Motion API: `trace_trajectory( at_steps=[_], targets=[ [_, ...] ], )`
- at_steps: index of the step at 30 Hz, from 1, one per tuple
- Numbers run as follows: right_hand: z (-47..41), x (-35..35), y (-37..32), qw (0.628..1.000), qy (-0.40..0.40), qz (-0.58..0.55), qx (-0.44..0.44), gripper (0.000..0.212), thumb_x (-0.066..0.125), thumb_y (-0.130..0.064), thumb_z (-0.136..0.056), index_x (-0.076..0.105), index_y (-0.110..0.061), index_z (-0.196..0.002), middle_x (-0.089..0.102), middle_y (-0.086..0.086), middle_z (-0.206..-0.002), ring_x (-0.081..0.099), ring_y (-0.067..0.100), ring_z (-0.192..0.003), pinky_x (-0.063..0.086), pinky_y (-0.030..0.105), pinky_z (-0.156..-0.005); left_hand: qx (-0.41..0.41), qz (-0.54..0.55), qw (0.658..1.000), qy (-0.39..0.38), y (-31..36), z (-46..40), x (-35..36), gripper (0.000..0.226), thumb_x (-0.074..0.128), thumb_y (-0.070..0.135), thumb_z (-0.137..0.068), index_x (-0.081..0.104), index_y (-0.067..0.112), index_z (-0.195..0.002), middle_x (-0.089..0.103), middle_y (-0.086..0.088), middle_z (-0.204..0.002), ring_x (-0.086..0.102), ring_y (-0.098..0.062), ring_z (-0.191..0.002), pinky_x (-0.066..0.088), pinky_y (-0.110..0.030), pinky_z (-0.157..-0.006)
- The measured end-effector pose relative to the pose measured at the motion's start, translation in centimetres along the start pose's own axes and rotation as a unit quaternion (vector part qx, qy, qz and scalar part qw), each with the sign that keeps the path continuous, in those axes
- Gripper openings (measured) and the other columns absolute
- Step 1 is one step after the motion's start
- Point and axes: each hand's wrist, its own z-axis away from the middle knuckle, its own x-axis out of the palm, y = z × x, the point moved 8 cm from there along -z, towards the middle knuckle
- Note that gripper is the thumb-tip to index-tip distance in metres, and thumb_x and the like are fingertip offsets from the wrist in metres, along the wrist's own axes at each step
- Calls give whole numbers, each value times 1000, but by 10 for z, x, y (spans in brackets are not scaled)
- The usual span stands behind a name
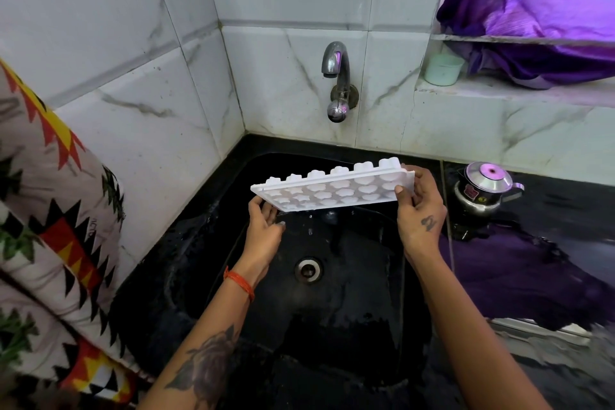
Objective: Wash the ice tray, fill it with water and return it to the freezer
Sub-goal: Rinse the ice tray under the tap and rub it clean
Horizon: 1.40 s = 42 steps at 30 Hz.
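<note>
- A patterned cloth [50, 210] hung far to the left of the sink [186, 263], against the tiled wall.
- My left hand [264, 230] grasped the left end of the ice tray [332, 188], fingers under it, directly above the sink.
- The white ice tray was tilted over the sink, its moulded cups facing me, its right end higher; drops fell from it toward the drain [308, 270].
- The tap [337, 80] stood on the wall behind the sink, no stream running.
- My right hand [419, 206] gripped the tray's right end, thumb in front.
- A steel kettle [482, 190] sat on the black surface [565, 196] right of the sink.
</note>
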Motion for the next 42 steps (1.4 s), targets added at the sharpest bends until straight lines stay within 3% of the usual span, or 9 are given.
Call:
trace_trajectory(
  at_steps=[4, 8, 14, 17, 23, 26, 33, 38, 42],
  targets=[
    [1, -1, 1, 1000, 5, -18, -6, 38, 56, 4, -84, 60, -27, -105, 66, -1, -108, 62, 18, -97, 49, 29, -86, -3, -6, 1000, -1, -2, 0, 0, 70, 36, -24, -85, 21, 17, -140, 31, -5, -152, 32, -11, -137, 34, -34, -111],
    [2, -4, 1, 1000, 5, -25, -10, 36, 55, 5, -84, 61, -21, -107, 66, -2, -105, 61, 16, -99, 47, 24, -85, 2, -10, 1000, 2, 1, 5, 2, 68, 35, -24, -86, 20, 15, -139, 33, -3, -150, 31, -8, -135, 42, -17, -93],
    [4, -11, -2, 1000, 9, -21, -19, 37, 55, 6, -84, 62, -15, -114, 65, -4, -105, 61, 14, -98, 43, 11, -82, 4, -13, 1000, 0, 0, 9, 6, 67, 31, -28, -82, 21, 12, -135, 34, -8, -151, 29, -14, -140, 31, -29, -111],
    [6, -16, -6, 999, 9, -18, -29, 36, 55, 8, -84, 63, -11, -112, 65, -4, -113, 60, 13, -104, 38, 2, -83, 9, -20, 1000, -1, 3, 15, 11, 67, 31, -28, -82, 20, 11, -136, 33, -8, -151, 28, -15, -141, 32, -19, -105],
    [9, -25, 0, 999, -9, -31, -15, 33, 55, 8, -85, 63, -12, -110, 64, -5, -122, 59, 11, -112, 40, 9, -91, 13, -28, 1000, 3, 2, 24, 16, 67, 30, -29, -80, 19, 9, -135, 33, -9, -151, 27, -16, -141, 30, -20, -103],
    [11, -31, 2, 1000, -10, -23, -13, 33, 56, 8, -84, 64, -12, -110, 66, -5, -118, 60, 11, -109, 40, 9, -89, 12, -21, 1000, 7, 1, 28, 19, 68, 35, -28, -81, 20, 8, -136, 34, -9, -150, 29, -18, -141, 32, -32, -112],
    [23, -45, 8, 1000, -17, 21, 15, 27, 57, 2, -86, 63, -15, -105, 67, 7, -89, 60, 19, -84, 42, 22, -73, 13, -48, 999, 20, 5, 41, 21, 72, 52, -16, -84, 24, 16, -142, 46, -1, -130, 46, -10, -119, 42, -25, -94],
    [29, -51, 11, 999, -21, 39, 31, 29, 56, 3, -84, 63, -16, -104, 65, 0, -86, 58, 15, -80, 39, 5, -64, 7, -70, 997, 23, 2, 41, 17, 71, 59, -10, -83, 30, 19, -141, 53, -10, -131, 54, -21, -118, 47, -39, -99],
    [35, -52, 18, 996, -18, 42, 78, 30, 56, 1, -86, 62, -18, -108, 67, 4, -91, 61, 18, -86, 44, 22, -71, 3, -83, 996, 17, 1, 38, 15, 68, 60, -4, -85, 33, 25, -140, 55, -10, -127, 56, -22, -114, 48, -44, -99]
  ],
)
